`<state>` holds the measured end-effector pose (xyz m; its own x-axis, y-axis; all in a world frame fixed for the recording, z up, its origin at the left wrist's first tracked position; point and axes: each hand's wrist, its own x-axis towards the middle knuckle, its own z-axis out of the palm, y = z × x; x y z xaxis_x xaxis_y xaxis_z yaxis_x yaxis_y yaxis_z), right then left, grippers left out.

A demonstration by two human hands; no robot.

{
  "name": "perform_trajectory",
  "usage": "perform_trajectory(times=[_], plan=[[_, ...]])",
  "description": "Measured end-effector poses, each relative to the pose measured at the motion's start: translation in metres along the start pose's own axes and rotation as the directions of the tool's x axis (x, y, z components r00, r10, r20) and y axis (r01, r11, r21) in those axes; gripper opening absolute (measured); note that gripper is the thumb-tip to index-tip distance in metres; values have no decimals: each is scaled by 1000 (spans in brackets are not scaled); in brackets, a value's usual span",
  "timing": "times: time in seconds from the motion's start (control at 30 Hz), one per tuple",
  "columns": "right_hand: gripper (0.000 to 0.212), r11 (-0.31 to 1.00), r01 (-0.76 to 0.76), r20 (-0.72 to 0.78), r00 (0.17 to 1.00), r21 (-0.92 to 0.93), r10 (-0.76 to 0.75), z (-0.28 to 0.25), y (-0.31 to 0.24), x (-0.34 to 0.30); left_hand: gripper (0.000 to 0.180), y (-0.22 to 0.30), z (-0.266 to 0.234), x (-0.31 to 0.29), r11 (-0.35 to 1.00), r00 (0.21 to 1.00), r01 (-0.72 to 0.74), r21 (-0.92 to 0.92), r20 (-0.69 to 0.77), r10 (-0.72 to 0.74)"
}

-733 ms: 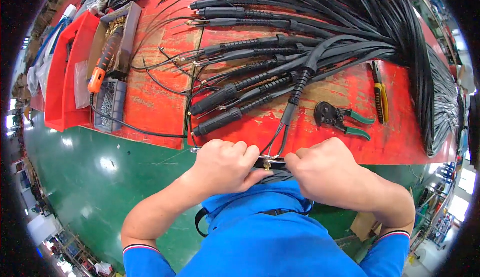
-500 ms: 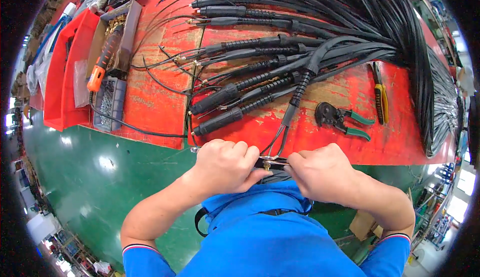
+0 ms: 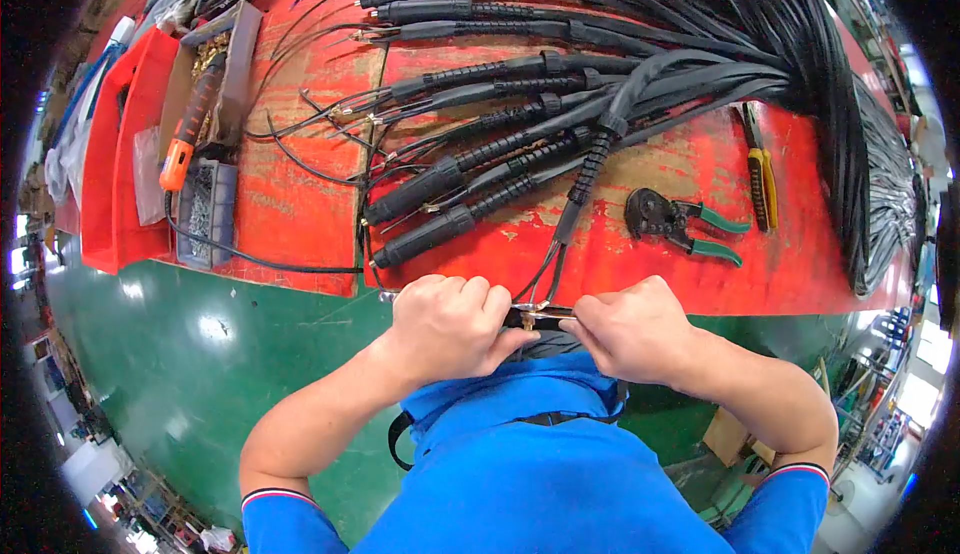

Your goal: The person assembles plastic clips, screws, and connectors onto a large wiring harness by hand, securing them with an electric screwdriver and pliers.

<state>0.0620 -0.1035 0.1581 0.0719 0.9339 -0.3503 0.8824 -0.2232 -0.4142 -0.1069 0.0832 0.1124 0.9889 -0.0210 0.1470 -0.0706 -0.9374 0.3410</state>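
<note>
My left hand (image 3: pixel 452 322) and my right hand (image 3: pixel 632 329) are closed on a dark bar-shaped piece (image 3: pixel 552 317), held level at the table's front edge. A brass-coloured fitting (image 3: pixel 529 321) shows at the gap between the fists. Most of the piece is hidden by fingers, so its exact kind cannot be told. A shiny metal tip (image 3: pixel 387 297) sticks out beyond the left fist. Thin leads (image 3: pixel 546 269) run up from between my hands to a black cable (image 3: pixel 590 172) with a ribbed sleeve, lying on the red table (image 3: pixel 660 279).
Several black cables with handles (image 3: pixel 430 239) cover the table's middle. Green-handled cutters (image 3: pixel 690 226) and yellow-handled pliers (image 3: pixel 762 184) lie to the right. At left are an orange-handled soldering iron (image 3: pixel 180 159), a red bin (image 3: pixel 120 194) and a small parts box (image 3: pixel 207 216).
The view has shifted slightly, so the table and cables sit a little higher and further left. Both hands keep their grip, and slightly more of the piece shows between them.
</note>
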Motion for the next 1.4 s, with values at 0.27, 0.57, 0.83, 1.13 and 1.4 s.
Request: perform_trajectory(times=[0.27, 0.57, 0.83, 1.13, 1.4], plan=[[35, 1000, -7, -6, 1000, 11, 8, 5, 3, -1, 48, -2, 6, 2, 999, 999, -18, -42, -35, 17], [32, 1000, 1, -49, 999, 3, -1, 6, 3, -2, 48, -3, 6, 1, 998, 1000, -20, -56, -18, 19], [31, 999, 15, -78, 997, 35, -12, 12, 7, -5, 48, -3, 6, 3, 998, 999, -24, -57, -26, 23], [33, 997, 23, -114, 993, 76, -15, 16, 10, -9, 54, -7, 21, 0, 988, 990, -33, -152, -141, 12], [36, 992, 14, 12, 1000, -129, -12, 14, 13, -11, 59, -4, -7, 3, 1000, 966, -7, 4, 259, 5]])
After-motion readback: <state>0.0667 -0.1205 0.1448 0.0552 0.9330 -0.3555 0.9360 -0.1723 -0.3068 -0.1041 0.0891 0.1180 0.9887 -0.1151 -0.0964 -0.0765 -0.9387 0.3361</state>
